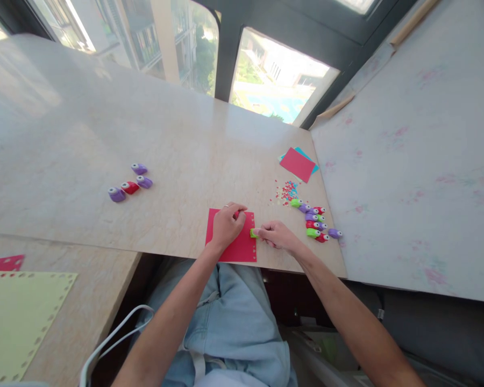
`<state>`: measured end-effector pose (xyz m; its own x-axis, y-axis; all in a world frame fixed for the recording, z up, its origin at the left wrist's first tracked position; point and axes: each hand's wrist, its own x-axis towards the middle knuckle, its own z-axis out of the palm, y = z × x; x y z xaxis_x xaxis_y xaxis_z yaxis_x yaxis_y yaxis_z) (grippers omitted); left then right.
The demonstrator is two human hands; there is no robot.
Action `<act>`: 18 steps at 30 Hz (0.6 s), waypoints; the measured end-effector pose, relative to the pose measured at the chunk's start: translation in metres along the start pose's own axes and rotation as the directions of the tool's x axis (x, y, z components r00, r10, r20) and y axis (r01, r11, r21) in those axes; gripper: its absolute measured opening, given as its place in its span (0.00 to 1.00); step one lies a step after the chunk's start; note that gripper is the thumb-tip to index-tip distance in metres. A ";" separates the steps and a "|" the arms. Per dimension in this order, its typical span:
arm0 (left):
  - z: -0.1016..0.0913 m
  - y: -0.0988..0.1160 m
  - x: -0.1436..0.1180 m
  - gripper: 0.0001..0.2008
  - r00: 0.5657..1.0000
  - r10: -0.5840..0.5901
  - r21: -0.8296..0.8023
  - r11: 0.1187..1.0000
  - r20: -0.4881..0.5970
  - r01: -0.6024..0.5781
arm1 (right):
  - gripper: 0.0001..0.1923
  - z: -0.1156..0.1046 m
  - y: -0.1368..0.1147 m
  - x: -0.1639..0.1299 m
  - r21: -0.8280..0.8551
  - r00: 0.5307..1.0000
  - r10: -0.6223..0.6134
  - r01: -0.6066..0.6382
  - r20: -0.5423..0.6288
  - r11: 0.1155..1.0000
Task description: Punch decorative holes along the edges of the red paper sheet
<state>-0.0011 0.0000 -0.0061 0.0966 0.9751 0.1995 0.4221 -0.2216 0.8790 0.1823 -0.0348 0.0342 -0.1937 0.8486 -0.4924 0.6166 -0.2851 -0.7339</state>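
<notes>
A sheet of red paper (236, 250) lies at the table's front edge, with small punched holes along its right side. My left hand (228, 223) presses on the sheet with its fingers curled; a bit of red shows between thumb and forefinger. At the right edge of the paper, my right hand (276, 235) is closed around a small green craft punch (254, 233). Most of that punch is hidden by the fingers, and its visible end meets the sheet.
Several colored punches (313, 217) cluster at right, beside scattered paper bits (287, 192). Behind them lie stacked red and blue cards (297, 164). More punches (129, 187) stand at left. A yellow sheet with punched edges (24, 317) lies on the lower-left surface. A wall (411, 161) bounds the right.
</notes>
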 end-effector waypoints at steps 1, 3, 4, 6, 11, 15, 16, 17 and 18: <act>0.000 0.000 0.000 0.10 1.000 0.000 -0.001 1.000 -0.002 0.000 | 0.23 0.000 0.001 0.000 0.022 1.000 0.007 -0.007 0.004 1.000; 0.000 0.000 0.000 0.10 1.000 0.003 -0.001 1.000 -0.003 -0.003 | 0.23 0.001 0.002 0.000 0.069 1.000 0.029 -0.029 0.005 0.997; 0.000 0.000 0.000 0.10 1.000 0.006 0.001 1.000 -0.005 -0.006 | 0.23 0.002 0.002 0.000 0.093 0.999 0.041 -0.041 0.002 0.995; 0.000 0.000 0.000 0.10 1.000 0.012 0.002 1.000 -0.014 -0.012 | 0.23 0.004 0.003 -0.001 0.134 0.998 0.054 -0.051 -0.016 0.990; 0.000 -0.002 0.001 0.10 1.000 0.011 -0.008 1.000 -0.028 -0.011 | 0.25 0.017 0.009 -0.006 0.148 0.970 -0.059 0.096 -0.237 0.984; 0.000 -0.001 0.000 0.10 0.999 0.010 -0.015 1.000 -0.036 -0.011 | 0.22 0.029 0.019 -0.010 0.214 0.902 -0.097 0.203 -0.420 0.955; 0.000 -0.001 0.000 0.10 0.999 0.010 -0.017 1.000 -0.036 -0.011 | 0.21 0.031 0.021 -0.010 0.223 0.899 -0.109 0.220 -0.425 0.950; -0.001 -0.001 0.000 0.10 0.999 0.011 -0.019 1.000 -0.034 -0.011 | 0.22 0.032 0.023 -0.009 0.215 0.895 -0.128 0.239 -0.427 0.947; -0.001 -0.001 0.000 0.10 0.999 0.011 -0.020 1.000 -0.031 -0.012 | 0.25 0.032 0.024 -0.009 0.191 0.890 -0.154 0.256 -0.429 0.947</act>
<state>-0.0022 0.0001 -0.0066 0.0730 0.9722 0.2226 0.4029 -0.2330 0.8851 0.1741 -0.0633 0.0060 0.0598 0.9904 -0.1245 0.3884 -0.1380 -0.9111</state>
